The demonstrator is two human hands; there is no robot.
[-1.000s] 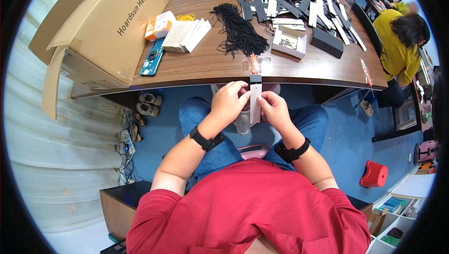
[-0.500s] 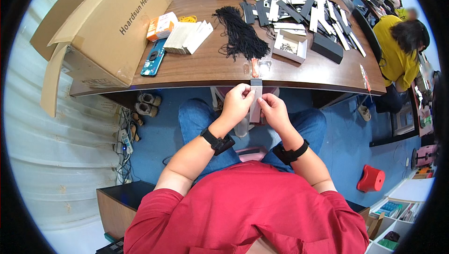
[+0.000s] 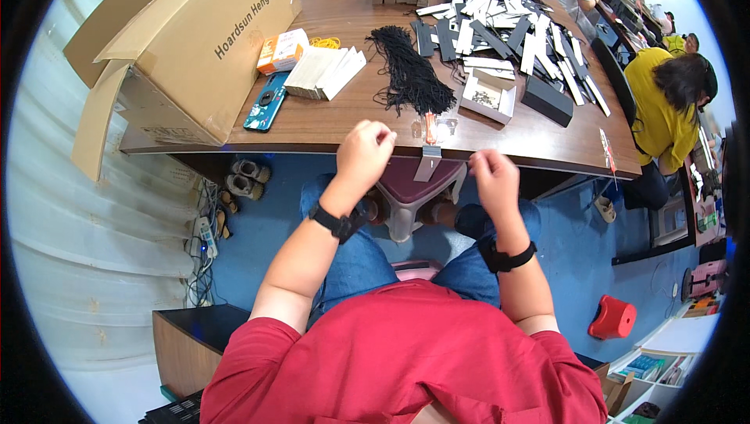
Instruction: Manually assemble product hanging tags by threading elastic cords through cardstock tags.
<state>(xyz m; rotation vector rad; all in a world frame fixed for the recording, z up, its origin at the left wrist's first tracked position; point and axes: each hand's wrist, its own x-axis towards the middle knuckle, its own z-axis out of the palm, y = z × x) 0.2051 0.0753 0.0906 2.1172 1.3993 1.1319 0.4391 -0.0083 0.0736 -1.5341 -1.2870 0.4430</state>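
A grey strip-shaped tag [image 3: 426, 168] juts from the table's front edge, its far end beside a small orange piece [image 3: 430, 128] on the tabletop. My left hand [image 3: 364, 154] hovers to the strip's left, apart from it, fingers curled closed. To its right is my right hand [image 3: 495, 178], also closed, with fingertips bent inward. Whatever either hand may hold is too small to make out. Beyond them lies a bundle of black cords [image 3: 410, 72]. Right of the cords stands an open white box [image 3: 488, 96] with small metal-coloured pieces inside.
Black and white strips [image 3: 508, 33] pile up at the far right, behind a dark block [image 3: 548, 100]. A large carton [image 3: 211, 49], a blue phone [image 3: 266, 102] and a stack of pale cards [image 3: 324, 72] occupy the left. A maroon-seated stool [image 3: 406, 182] stands under the table edge.
Both hands have let go of the grey tag and moved apart, the left one to the left and the right one to the right. The tag stays at the table edge.
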